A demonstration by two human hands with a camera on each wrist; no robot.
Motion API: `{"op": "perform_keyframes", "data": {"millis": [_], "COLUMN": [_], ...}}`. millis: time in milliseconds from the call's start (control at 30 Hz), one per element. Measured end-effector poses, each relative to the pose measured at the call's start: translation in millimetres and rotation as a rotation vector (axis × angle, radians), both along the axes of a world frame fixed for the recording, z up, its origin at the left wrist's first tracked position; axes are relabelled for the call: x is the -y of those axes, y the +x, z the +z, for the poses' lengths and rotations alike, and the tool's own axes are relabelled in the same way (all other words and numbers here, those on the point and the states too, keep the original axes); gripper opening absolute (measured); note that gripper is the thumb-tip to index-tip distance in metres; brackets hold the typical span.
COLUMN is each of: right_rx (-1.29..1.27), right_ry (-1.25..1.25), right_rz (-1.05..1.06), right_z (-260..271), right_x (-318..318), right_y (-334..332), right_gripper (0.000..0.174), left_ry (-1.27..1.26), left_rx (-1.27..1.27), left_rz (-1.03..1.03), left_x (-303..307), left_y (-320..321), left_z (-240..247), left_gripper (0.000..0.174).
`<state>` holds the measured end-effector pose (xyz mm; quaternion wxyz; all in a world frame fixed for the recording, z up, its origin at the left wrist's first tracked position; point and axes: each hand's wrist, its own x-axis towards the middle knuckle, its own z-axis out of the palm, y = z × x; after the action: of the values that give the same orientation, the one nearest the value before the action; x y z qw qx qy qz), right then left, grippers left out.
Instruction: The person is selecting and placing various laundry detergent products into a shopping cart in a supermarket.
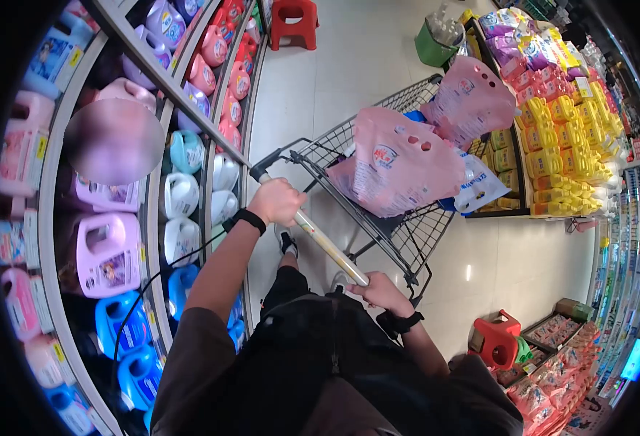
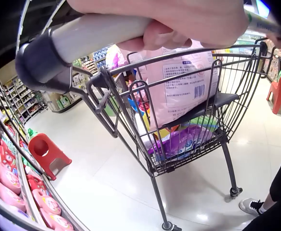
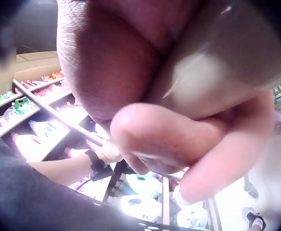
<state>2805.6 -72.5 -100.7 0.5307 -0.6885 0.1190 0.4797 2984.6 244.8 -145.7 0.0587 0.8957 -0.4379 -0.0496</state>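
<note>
A shopping cart [image 1: 414, 243] of dark wire stands in front of the person, its pale handle bar [image 1: 327, 247] running between both hands. Near the bar's left end the left hand [image 1: 280, 201] grips it, fingers curled round, as the left wrist view also shows. The right hand [image 1: 379, 292] holds the bar close to its other end; in the right wrist view its fingers [image 3: 155, 130] wrap the bar. Large pink bags [image 1: 400, 163] fill the cart's upper part, beside a white-and-blue bag [image 1: 480, 185]. A purple package [image 2: 183, 142] lies low in the basket.
Shelves with detergent bottles [image 1: 109, 254] line the left side, close to the left arm. A red stool [image 1: 294, 23] stands ahead on the aisle floor, another red stool [image 1: 496, 339] at right. Beyond the cart are a green bin [image 1: 434, 47] and stacked yellow bottles [image 1: 563, 142].
</note>
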Motion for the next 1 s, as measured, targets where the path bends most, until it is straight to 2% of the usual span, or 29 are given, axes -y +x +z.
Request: {"op": "perform_keyframes", "data": {"millis": [167,267,567,667,733,800,867,900,967,1000], "right_rx": [0.107,0.163,-0.027,-0.069,-0.105,-0.100,-0.147,-0.130,-0.143,-0.133], "right_ry": [-0.167,-0.172,-0.251,-0.196,-0.034,-0.016,0.037,0.053,0.089,0.096], "right_rz": [-0.018,-0.013,-0.058,-0.083,-0.160,-0.193,-0.124,-0.149,0.093,0.073], "right_z": [-3.2,-15.3,-21.9,-27.1,-19.0,-25.6,-38.8,-41.5,-41.4,-43.6], "right_x": [-43.1,-51.2,-89.1,-104.4,-117.3,-123.2,-125.9,-124.3,-112.0,-114.0], "right_y": [68.2,97.4,200.0,244.2,291.2,333.8,338.0,362.4,423.7,442.5], "right_gripper": [0.051,0.052,0.054,0.052,0.049,0.047,0.043,0.043,0.047,0.047], "left_ry": [0.044,0.028,-0.038,-0.045,-0.019,0.008,-0.010,-0.017,0.031,0.032], "left_rx": [-0.056,-0.065,-0.063,-0.079,-0.070,-0.057,-0.079,-0.066,-0.061,-0.082], "left_rz": [-0.054,-0.110,-0.190,-0.253,-0.276,-0.306,-0.325,-0.347,-0.387,-0.392], "left_x": [-21.5,-29.1,-46.8,-53.9,-56.0,-54.7,-57.7,-55.0,-35.9,-41.6], "left_y": [87.6,128.3,251.9,304.4,357.4,410.1,422.0,446.0,510.2,521.6], "left_z": [-1.1,-10.4,-22.9,-30.2,-27.1,-26.0,-28.6,-25.1,-17.8,-16.3], "left_gripper": [0.030,0.029,0.030,0.031,0.031,0.031,0.032,0.032,0.031,0.031]}}
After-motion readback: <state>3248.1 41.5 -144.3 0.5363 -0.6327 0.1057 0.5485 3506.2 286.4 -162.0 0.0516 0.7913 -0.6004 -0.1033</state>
